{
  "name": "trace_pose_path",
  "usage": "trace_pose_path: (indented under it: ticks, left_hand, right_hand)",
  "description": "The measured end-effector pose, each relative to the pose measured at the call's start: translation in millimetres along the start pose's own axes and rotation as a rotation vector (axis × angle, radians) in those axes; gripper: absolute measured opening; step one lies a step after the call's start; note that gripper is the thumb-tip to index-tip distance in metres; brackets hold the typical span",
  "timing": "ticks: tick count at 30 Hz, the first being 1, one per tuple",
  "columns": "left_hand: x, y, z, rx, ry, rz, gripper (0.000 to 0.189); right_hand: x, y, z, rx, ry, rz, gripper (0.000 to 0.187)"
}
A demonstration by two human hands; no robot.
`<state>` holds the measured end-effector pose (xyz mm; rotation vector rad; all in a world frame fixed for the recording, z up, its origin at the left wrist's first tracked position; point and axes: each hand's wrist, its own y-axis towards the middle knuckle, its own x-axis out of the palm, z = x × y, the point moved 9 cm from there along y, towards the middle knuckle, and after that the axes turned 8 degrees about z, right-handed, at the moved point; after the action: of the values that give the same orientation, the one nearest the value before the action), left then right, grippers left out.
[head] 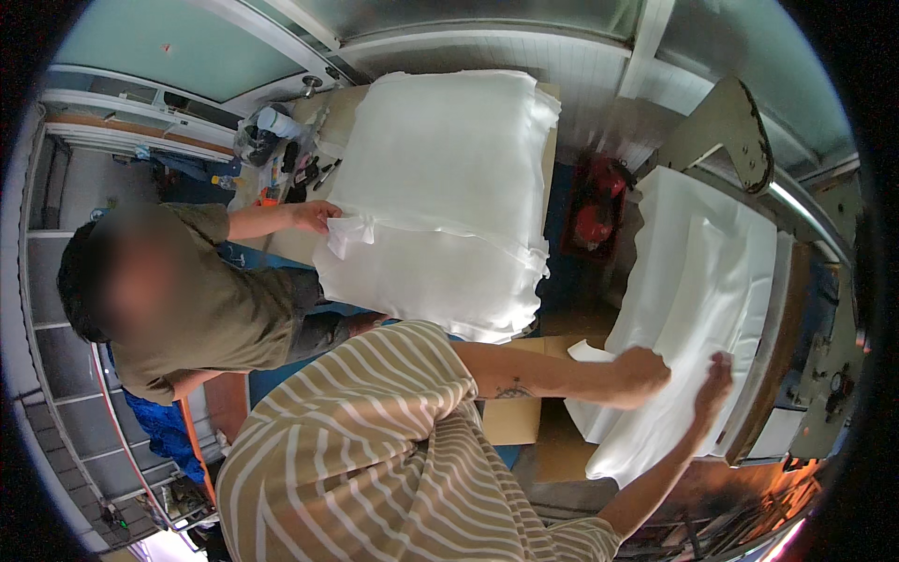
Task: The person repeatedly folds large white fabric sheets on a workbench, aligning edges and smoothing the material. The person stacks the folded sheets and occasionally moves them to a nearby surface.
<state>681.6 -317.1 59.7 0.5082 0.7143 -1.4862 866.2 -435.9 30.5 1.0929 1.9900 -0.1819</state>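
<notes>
Smooth white fabric (pixel 702 281) drapes in long folds over the bed of a machine before me. My left hand (pixel 642 377) is closed in a fist on this fabric near its inner side, and a loose corner sticks out behind the wrist. Further across, my right hand (pixel 715 385) pinches a raised fold of the same fabric. Both hands are partly blurred, and their fingertips are hard to make out. The fabric's lower end hangs past the machine's edge, above brown cardboard (pixel 516 421).
A large white fabric stack (pixel 442 154) covers a table (pixel 281 239); a co-worker's hand (pixel 319 216) holds its corner. Tools and a plastic bag (pixel 256 140) lie there. Red fire extinguishers (pixel 595 221) stand between table and machine. A metal machine arm (pixel 737 133) overhangs the fabric.
</notes>
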Motion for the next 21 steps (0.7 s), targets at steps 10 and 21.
trace_pose_path:
  ticks: [10,21]
  left_hand:
    - [59,127,131,0.179,-0.166,0.036,0.031]
    - [10,150,164,0.528,-0.274,0.228,0.023]
  right_hand:
    - [30,-44,-9,0.255,-0.281,-0.216,0.028]
    - [-4,-70,-12,0.260,-0.270,-0.133,0.028]
